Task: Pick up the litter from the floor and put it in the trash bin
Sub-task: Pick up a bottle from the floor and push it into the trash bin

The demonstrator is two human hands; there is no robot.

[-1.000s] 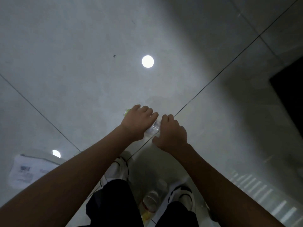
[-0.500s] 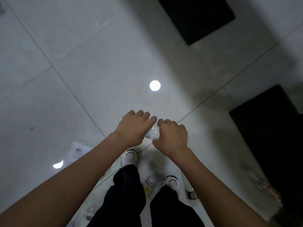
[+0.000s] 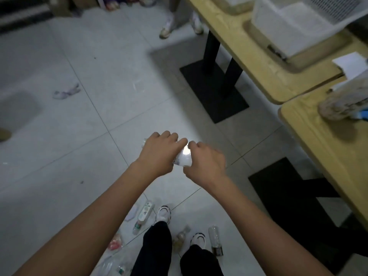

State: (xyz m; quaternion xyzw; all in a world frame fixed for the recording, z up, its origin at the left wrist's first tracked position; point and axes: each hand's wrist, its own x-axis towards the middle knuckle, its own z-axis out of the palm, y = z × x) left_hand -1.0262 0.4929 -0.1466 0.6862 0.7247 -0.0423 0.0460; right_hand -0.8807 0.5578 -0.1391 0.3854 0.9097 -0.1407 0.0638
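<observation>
— Grip state, both sides?

— Left grip [image 3: 159, 154] and right grip [image 3: 207, 162] were both curled, knuckles up, closed round one crushed clear bottle [image 3: 184, 159]. Each had hold of one end. The bottle was held above the floor in front of the body, and glare hid its detail.

— Surroundings, by size?

— Grey tiled floor [image 3: 59, 156] ran throughout. Two light wooden surfaces [image 3: 288, 76] stood along the right on black bases. The farther one carried white mesh baskets [image 3: 294, 22]. Another person's shoes [image 3: 167, 28] were noted at the far end.

— Litter on the floor?

— A labelled bottle [image 3: 144, 213] lay just beside the wearer's left shoe [image 3: 163, 214]. A clear bottle [image 3: 215, 240] lay just outside the right shoe [image 3: 198, 238], and a small bottle [image 3: 180, 239] lay between the shoes. A red wrapper [image 3: 114, 244] lay near the labelled bottle. A crumpled wrapper [image 3: 66, 92] lay well apart, far left.
</observation>
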